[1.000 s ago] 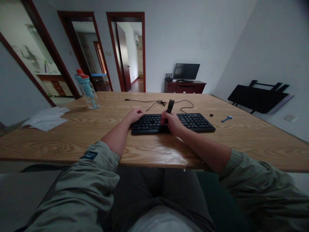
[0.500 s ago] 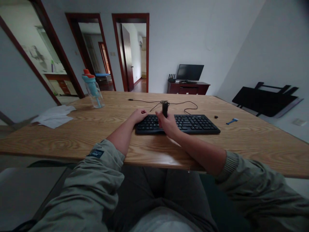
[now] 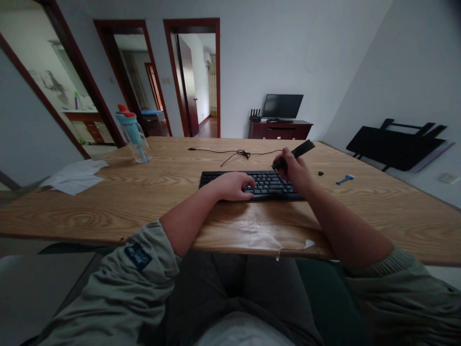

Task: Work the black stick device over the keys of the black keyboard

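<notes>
Keyboard: the black keyboard (image 3: 268,182) lies flat near the middle of the worktop (image 3: 126,211), its long side across the person; its right end is partly hidden by the right hand (image 3: 293,170).
Left hand: the left hand (image 3: 236,186) lies across the keyboard's left and middle keys, fingers loosely bent, with a gap between thumb and forefinger; whether any key is pressed, I cannot tell.
Right hand: fingers wrapped around a black cylinder (image 3: 304,148), held tilted, its raised end toward 2 o'clock and its lower end near the keyboard's far edge; whether the two touch, I cannot tell.
Cable: a thin black cable (image 3: 243,154), bunched in the middle, at 12 o'clock from the keyboard.
Blue tool: a small blue tool (image 3: 345,179) at 3 o'clock, with a small black piece (image 3: 320,173) between it and the keyboard.
Bottle: a clear bottle (image 3: 135,137) with a red lid, upright at 10 o'clock.
Paper: white sheets (image 3: 77,178) at 9 o'clock.
Scrap: a white scrap (image 3: 309,244) by the near edge, toward 5 o'clock.
</notes>
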Demonstrator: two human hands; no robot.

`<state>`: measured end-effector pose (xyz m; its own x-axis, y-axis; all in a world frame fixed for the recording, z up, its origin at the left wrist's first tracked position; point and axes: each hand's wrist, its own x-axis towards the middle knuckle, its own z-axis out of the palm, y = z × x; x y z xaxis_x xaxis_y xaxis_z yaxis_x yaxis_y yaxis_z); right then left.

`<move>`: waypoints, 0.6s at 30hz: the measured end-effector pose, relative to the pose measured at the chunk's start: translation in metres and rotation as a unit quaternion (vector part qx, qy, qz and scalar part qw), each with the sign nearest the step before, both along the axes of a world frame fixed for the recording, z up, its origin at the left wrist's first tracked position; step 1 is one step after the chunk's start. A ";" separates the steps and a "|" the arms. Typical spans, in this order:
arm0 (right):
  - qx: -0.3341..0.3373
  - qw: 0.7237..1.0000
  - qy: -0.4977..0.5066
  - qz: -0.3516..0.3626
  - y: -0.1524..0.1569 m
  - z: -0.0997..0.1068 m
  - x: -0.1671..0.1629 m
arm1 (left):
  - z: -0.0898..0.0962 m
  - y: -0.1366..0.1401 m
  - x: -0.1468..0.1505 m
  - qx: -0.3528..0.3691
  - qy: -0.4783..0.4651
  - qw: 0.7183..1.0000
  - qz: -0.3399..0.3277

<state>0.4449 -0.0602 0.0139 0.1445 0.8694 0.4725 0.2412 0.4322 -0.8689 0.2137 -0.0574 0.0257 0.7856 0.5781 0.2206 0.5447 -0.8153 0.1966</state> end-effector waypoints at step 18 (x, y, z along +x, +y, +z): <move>0.079 0.987 -0.045 -0.135 0.030 -0.033 0.017 | 0.028 0.005 0.054 0.001 0.249 0.964 0.093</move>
<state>0.4624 -0.0304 -0.0194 0.3122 0.7199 0.6199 0.4383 0.4698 -0.7663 0.2682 -0.0528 0.0540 0.6780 0.7186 -0.1547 0.7074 -0.6951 -0.1285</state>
